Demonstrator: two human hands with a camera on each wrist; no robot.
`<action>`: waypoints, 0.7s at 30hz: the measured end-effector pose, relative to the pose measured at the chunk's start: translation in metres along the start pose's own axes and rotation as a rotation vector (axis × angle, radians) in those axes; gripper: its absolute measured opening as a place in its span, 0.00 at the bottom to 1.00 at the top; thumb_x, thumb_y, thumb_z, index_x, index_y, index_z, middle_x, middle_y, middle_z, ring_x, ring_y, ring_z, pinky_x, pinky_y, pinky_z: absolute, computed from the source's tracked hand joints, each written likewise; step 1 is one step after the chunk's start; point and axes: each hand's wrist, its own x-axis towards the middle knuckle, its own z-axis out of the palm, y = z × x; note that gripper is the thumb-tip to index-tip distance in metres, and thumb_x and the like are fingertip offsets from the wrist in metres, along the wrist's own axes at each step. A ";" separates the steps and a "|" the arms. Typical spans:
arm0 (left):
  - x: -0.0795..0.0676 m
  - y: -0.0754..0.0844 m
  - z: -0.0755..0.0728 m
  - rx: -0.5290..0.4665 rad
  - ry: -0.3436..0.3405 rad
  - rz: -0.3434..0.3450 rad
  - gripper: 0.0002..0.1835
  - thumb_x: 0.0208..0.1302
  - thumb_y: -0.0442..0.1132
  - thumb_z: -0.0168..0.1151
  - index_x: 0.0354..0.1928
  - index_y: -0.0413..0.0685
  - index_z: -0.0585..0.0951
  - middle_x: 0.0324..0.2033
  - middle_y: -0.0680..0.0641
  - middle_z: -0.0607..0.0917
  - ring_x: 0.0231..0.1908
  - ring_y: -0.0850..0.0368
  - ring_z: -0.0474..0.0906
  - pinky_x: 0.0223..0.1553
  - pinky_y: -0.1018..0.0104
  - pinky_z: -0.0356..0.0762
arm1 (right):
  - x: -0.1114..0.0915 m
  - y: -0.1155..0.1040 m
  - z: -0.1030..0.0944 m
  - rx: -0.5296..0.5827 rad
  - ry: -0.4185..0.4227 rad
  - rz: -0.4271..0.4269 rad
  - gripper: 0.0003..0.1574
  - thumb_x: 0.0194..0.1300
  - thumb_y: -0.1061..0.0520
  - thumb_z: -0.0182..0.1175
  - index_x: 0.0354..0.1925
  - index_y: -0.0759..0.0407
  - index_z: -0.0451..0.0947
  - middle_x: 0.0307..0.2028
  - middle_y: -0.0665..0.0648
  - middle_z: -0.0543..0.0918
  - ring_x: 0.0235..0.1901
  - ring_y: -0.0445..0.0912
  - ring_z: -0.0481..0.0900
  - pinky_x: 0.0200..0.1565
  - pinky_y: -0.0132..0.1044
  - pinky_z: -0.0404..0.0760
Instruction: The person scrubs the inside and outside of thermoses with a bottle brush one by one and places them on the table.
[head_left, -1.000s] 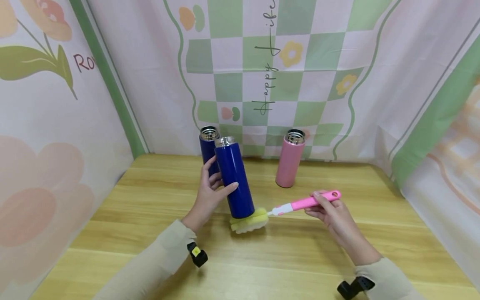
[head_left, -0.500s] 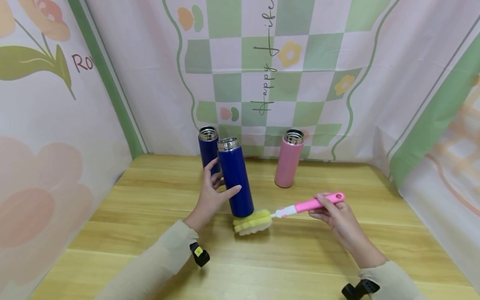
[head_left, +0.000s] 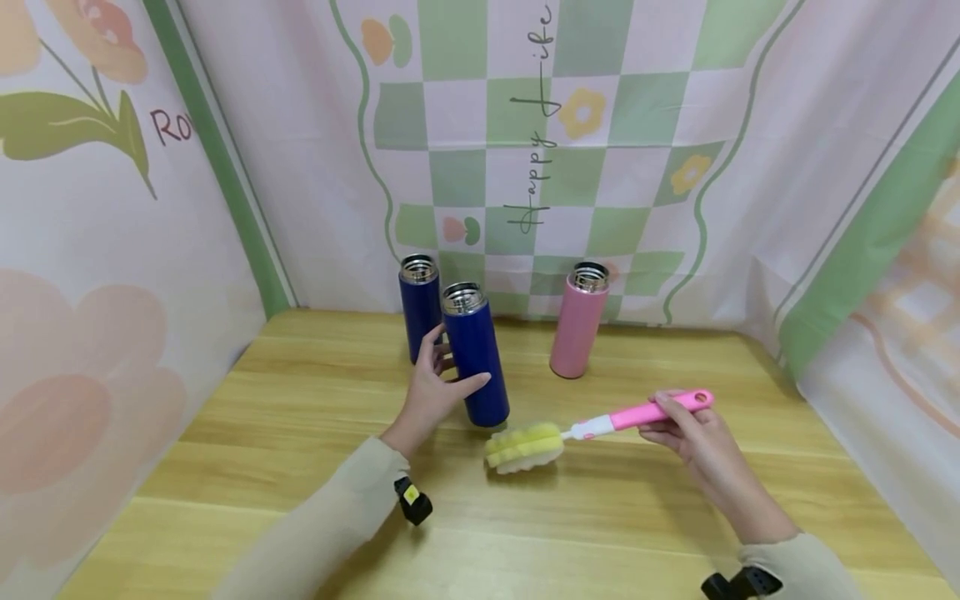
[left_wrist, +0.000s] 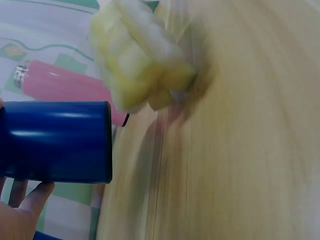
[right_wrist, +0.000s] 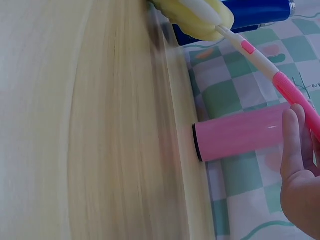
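My left hand (head_left: 438, 387) grips a blue bottle (head_left: 477, 362), lidless and slightly tilted, with its steel mouth upward. In the left wrist view the base of this bottle (left_wrist: 65, 142) is off the wooden surface. My right hand (head_left: 697, 433) holds a bottle brush by its pink handle (head_left: 645, 414). The brush's yellow and white sponge head (head_left: 525, 447) points left, just in front of the blue bottle's base and apart from it. The right wrist view shows the white neck (right_wrist: 250, 50) between handle and sponge.
Behind the held bottle stands a second blue bottle (head_left: 418, 300), open at the top and partly covered. A pink bottle (head_left: 579, 325), also lidless, stands upright to the right at the back. The wooden table (head_left: 525, 533) meets a patterned curtain (head_left: 517, 175) behind.
The blue bottle has moved slightly right and become more upright, its mouth tipping toward the camera. The brush and right hand have shifted right, separating the sponge from the bottle's base.
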 end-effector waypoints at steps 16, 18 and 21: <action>0.030 -0.013 0.016 0.045 0.043 -0.020 0.49 0.49 0.41 0.82 0.72 0.67 0.63 0.61 0.48 0.76 0.56 0.47 0.77 0.54 0.49 0.77 | -0.008 -0.010 -0.026 0.068 -0.039 -0.057 0.14 0.78 0.65 0.48 0.44 0.62 0.82 0.38 0.60 0.86 0.38 0.49 0.88 0.43 0.37 0.83; 0.033 -0.015 0.017 0.073 0.056 -0.017 0.49 0.49 0.40 0.82 0.71 0.66 0.64 0.61 0.47 0.76 0.56 0.47 0.78 0.55 0.49 0.77 | -0.008 -0.011 -0.029 0.065 -0.042 -0.058 0.14 0.78 0.65 0.48 0.45 0.62 0.82 0.39 0.60 0.86 0.38 0.49 0.88 0.44 0.37 0.83; 0.037 -0.015 0.020 0.115 0.064 -0.009 0.50 0.48 0.38 0.82 0.71 0.65 0.64 0.61 0.46 0.76 0.57 0.46 0.77 0.56 0.50 0.76 | -0.010 -0.013 -0.031 0.065 -0.047 -0.064 0.14 0.78 0.65 0.47 0.45 0.62 0.81 0.39 0.61 0.86 0.38 0.50 0.88 0.44 0.37 0.83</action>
